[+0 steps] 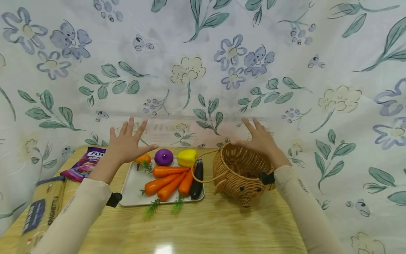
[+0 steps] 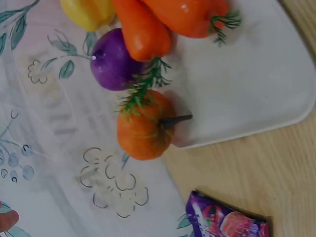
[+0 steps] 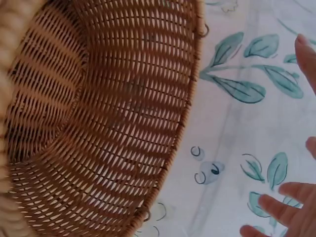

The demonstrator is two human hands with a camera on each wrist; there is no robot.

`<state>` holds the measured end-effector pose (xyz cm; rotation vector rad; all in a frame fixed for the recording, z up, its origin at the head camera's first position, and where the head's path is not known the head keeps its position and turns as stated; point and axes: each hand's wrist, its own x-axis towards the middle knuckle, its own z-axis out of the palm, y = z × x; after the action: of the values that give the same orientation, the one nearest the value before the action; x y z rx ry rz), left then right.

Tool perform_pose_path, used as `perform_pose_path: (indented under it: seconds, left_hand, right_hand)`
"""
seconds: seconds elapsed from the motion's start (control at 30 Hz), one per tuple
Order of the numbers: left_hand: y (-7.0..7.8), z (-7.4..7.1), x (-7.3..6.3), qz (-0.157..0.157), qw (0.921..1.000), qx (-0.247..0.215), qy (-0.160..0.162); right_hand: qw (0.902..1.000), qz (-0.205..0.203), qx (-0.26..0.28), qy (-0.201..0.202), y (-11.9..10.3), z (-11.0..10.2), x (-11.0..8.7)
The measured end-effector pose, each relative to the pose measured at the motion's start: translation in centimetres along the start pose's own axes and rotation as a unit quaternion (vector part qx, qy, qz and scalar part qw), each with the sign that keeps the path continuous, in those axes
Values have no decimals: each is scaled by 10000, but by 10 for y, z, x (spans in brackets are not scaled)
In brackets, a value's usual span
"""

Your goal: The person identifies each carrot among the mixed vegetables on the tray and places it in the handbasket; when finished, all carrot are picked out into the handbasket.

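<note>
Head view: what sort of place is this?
Probably a staged tabletop set: a floral sheet makes the backdrop, and the wooden table before it bears a tray of produce.

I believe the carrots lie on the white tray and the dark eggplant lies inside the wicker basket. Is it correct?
Not quite: the dark eggplant is not inside the wicker basket. The head view shows it on the white tray, where the carrots lie, as you say.
</note>
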<state>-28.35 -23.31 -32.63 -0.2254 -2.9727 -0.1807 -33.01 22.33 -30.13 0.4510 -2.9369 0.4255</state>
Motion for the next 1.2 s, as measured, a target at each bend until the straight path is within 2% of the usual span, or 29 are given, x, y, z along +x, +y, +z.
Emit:
perform_pose_path:
  seconds: [0.13, 0.4, 0.57, 0.83, 0.93, 1.1, 1.2]
  left_hand:
    - [-8, 2, -8, -4, 10000, 9, 48]
    - [-23, 12, -34, 119, 9971, -265, 707]
    - [-36, 22, -51, 195, 9947, -500, 880]
    - [-44, 33, -63, 71, 9923, -833, 909]
    - [-47, 39, -68, 12, 9901, -1101, 873]
    - [-54, 57, -78, -64, 9837, -1691, 613]
    - [-59, 68, -83, -147, 9792, -1967, 477]
  right_hand:
    - [9998, -103, 88, 148, 2, 4, -10]
    - [9945, -90, 933, 465, 3, 12, -37]
    - [9912, -21, 1117, 703, 3, 27, -48]
    - [9866, -26, 1411, 815, 0, 45, -67]
    - [9825, -34, 1637, 889, -5, 50, -74]
    - [9752, -19, 1997, 957, -12, 61, -86]
    - [9733, -119, 2036, 1056, -17, 69, -89]
